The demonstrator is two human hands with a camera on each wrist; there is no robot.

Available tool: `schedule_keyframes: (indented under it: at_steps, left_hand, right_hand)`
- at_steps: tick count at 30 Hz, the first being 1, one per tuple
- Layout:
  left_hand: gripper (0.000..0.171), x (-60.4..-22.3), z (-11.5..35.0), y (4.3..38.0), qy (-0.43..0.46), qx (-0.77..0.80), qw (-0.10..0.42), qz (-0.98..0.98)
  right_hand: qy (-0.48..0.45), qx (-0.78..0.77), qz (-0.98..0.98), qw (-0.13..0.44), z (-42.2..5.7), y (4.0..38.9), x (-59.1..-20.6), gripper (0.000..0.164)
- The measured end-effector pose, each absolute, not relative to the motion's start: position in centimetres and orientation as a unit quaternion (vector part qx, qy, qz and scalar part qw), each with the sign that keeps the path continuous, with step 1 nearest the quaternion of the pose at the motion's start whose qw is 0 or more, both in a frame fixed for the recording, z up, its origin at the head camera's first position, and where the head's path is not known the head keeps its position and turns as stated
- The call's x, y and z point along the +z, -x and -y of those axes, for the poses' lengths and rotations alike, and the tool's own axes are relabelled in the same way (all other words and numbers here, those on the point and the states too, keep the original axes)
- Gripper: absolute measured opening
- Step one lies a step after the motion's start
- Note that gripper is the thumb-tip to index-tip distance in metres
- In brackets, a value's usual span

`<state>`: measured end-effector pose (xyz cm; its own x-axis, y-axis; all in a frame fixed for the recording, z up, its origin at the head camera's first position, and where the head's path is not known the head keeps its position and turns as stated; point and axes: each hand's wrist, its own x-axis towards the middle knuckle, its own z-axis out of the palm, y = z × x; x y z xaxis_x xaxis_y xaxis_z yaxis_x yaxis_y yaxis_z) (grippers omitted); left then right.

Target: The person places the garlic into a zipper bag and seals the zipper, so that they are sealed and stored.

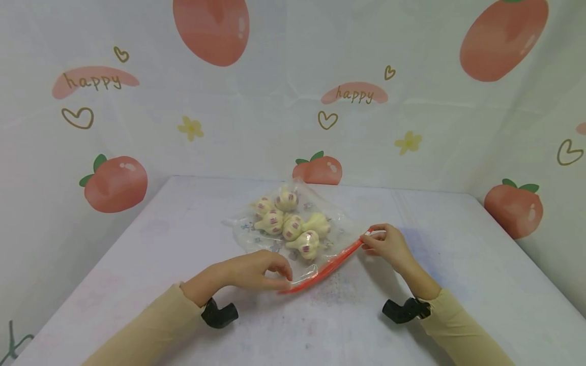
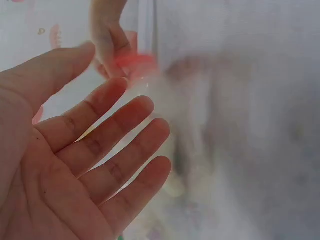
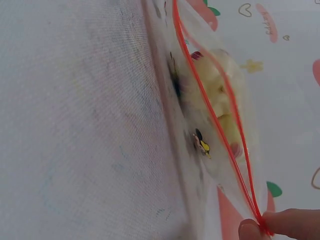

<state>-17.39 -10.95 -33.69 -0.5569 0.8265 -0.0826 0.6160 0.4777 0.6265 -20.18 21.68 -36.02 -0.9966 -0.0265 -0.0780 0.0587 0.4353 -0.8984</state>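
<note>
A clear zip bag (image 1: 336, 226) with a red zip strip (image 1: 334, 265) lies on the table, holding several garlic bulbs (image 1: 293, 227) with purple markings. My right hand (image 1: 389, 249) pinches the right end of the strip between thumb and finger. In the right wrist view the two red zip lines (image 3: 212, 112) stand apart along the mouth and meet at those fingertips. At the strip's other end is my left hand (image 1: 256, 269), thumb and fingers apart. Its fingers (image 2: 117, 132) show relaxed and spread in the left wrist view, with the bag blurred behind them.
Beneath the bag is a white table (image 1: 137, 264) with faint coloured stains. A white backdrop (image 1: 274, 101) printed with red fruit, hearts and flowers rises behind it and at both sides. Black wrist mounts (image 1: 220, 313) sit at both cuffs.
</note>
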Motion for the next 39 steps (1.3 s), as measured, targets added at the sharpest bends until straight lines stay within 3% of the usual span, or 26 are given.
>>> schedule_keyframes:
  at_steps: [3, 7, 15, 27, 39]
  left_hand:
    - [0.024, -32.5, 10.2, 17.9, -0.424, 0.271, 0.188, -0.843]
    - [0.021, -31.1, 8.6, 18.8, -0.433, 0.272, 0.154, -0.845]
    - [0.017, -29.8, 4.5, 21.2, -0.458, 0.269, 0.102, -0.841]
    - [0.020, -30.0, -0.5, 24.5, -0.441, 0.211, 0.051, -0.871]
    - [0.038, -31.9, -4.2, 26.0, -0.406, 0.189, 0.043, -0.893]
  right_hand:
    - [-0.007, -0.532, -0.846, 0.034, -21.6, 20.2, -36.0, 0.050]
    - [-0.011, -0.543, -0.839, 0.032, -21.4, 20.2, -36.0, 0.050]
    - [-0.025, -0.553, -0.832, 0.040, -20.8, 20.2, -36.1, 0.070]
    - [0.010, -0.521, -0.853, 0.013, -20.2, 19.9, -36.1, 0.082]
    - [0.007, -0.561, -0.828, 0.013, -19.7, 19.7, -36.0, 0.069]
